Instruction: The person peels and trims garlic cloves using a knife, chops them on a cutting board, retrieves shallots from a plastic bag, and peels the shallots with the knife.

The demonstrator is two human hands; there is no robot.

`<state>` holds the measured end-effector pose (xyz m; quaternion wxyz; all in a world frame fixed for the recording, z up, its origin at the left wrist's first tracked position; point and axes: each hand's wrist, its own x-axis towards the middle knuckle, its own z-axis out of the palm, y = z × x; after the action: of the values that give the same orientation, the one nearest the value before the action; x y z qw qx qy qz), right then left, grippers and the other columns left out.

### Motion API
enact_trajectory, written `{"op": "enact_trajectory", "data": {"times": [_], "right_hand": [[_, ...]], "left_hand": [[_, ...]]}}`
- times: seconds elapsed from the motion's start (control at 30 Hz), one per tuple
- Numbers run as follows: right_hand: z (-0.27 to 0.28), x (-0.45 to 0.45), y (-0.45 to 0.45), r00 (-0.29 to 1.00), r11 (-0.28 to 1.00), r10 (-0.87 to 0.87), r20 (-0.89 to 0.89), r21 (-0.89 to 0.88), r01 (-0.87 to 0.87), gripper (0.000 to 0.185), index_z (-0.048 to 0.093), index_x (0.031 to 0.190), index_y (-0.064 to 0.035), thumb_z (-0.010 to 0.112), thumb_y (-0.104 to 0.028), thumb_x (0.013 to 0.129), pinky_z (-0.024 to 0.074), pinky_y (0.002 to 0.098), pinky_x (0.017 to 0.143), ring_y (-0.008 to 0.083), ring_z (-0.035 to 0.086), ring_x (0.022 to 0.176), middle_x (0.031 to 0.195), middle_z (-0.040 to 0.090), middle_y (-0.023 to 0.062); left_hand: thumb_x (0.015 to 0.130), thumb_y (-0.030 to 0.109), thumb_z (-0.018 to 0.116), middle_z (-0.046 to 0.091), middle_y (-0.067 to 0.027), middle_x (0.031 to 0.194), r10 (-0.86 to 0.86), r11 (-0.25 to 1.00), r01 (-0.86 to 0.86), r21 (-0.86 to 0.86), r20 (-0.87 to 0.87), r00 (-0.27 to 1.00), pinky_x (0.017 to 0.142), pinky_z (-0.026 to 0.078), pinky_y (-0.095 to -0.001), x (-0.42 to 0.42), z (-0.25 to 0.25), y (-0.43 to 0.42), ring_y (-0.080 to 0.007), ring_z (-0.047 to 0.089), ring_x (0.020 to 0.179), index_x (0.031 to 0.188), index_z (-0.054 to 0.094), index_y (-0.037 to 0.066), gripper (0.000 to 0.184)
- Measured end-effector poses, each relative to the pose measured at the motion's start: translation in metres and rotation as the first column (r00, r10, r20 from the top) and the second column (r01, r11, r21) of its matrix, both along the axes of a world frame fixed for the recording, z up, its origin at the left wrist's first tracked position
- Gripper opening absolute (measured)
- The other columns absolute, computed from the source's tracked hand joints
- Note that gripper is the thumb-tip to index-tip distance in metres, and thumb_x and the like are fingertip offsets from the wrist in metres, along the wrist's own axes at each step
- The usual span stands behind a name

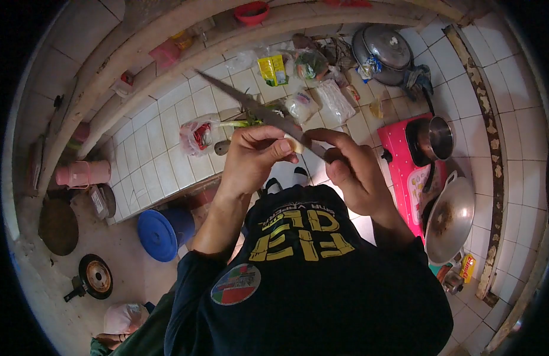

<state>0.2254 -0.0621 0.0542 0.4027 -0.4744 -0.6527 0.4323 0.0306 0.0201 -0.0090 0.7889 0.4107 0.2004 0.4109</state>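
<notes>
- Left hand is closed in a pinch, fingertips and thumb holding a small pale piece out in front of the dark shirt.
- Close beside it, the right hand is curled around the handle end of a long-bladed knife, its forefinger stretched toward the pale piece. The blade crosses over the left hand's fingers, as I see it, and its tip points forward and left; I cannot tell whether the edge touches the piece.
- Just past the left hand, partly behind the blade, green stalks lie on the tiled counter.
- Left of that hand sits a clear plastic bag with something red inside.
- Farther forward from both hands are a yellow packet, some clear bags with pale contents, and a large lidded pot, forward and right.
- Right of the right hand stands a pink stove with a saucepan on it; a wide wok is nearer the body.
- Back and left of the left hand are a blue bucket and a small frying pan; a pink thermos stands farther left.
- Low on the left, another person's forearm shows.
</notes>
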Motion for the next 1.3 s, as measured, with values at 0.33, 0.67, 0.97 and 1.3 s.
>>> {"op": "enact_trajectory", "data": {"times": [0.33, 0.67, 0.97, 1.3], "right_hand": [[-0.019, 0.003, 0.005, 0.952, 0.989, -0.044, -0.304, -0.146, -0.001, 0.046, 0.044, 0.134, -0.0059, 0.043, -0.036, 0.099, 0.0352, 0.0218, 0.050, 0.0073, 0.047, 0.050, 0.060, 0.051, 0.0017], [-0.133, 0.001, 0.053, 0.652, 0.723, -0.412, -0.637, -0.664, -0.193, 0.039, 0.044, 0.119, -0.0198, 0.035, -0.051, 0.098, 0.0306, 0.0235, 0.037, 0.0070, 0.034, 0.039, 0.057, 0.040, -0.0013], [-0.257, -0.004, 0.093, 0.492, 0.460, -0.713, -0.500, -0.863, -0.209, 0.040, 0.041, 0.098, -0.0194, 0.038, -0.059, 0.094, 0.0305, 0.0259, 0.044, 0.0081, 0.033, 0.043, 0.057, 0.039, -0.0042], [-0.266, -0.002, 0.089, 0.477, 0.547, -0.653, -0.588, -0.802, -0.240, 0.044, 0.043, 0.088, -0.0175, 0.038, -0.060, 0.094, 0.0300, 0.0258, 0.044, 0.0069, 0.033, 0.043, 0.057, 0.040, -0.0041]], "left_hand": [[0.083, -0.001, 0.067, 0.068, -0.0134, 0.098, -0.049, 0.999, 0.050, 0.003, -0.075, 0.996, 0.069, 0.058, -0.0306, -0.002, 0.008, 0.000, -0.0190, 0.066, 0.083, 0.107, 0.066, -0.003, 0.024], [0.083, 0.001, 0.055, 0.061, -0.0072, 0.083, 0.101, 0.869, -0.081, -0.489, 0.015, 0.995, 0.065, 0.047, -0.0290, -0.004, -0.157, 0.044, -0.0186, 0.060, 0.080, 0.089, 0.058, 0.003, 0.007], [0.082, 0.004, 0.052, 0.055, -0.0031, 0.075, 0.156, 0.793, -0.266, -0.547, -0.241, 0.958, 0.056, 0.040, -0.0271, 0.023, -0.211, 0.070, -0.0135, 0.048, 0.062, 0.092, 0.060, 0.004, 0.012], [0.087, 0.017, 0.059, 0.060, 0.0009, 0.077, 0.039, 0.940, -0.178, -0.292, -0.425, 0.904, 0.048, 0.036, -0.0255, 0.048, -0.231, 0.087, -0.0078, 0.048, 0.058, 0.096, 0.068, 0.005, 0.017]]}}
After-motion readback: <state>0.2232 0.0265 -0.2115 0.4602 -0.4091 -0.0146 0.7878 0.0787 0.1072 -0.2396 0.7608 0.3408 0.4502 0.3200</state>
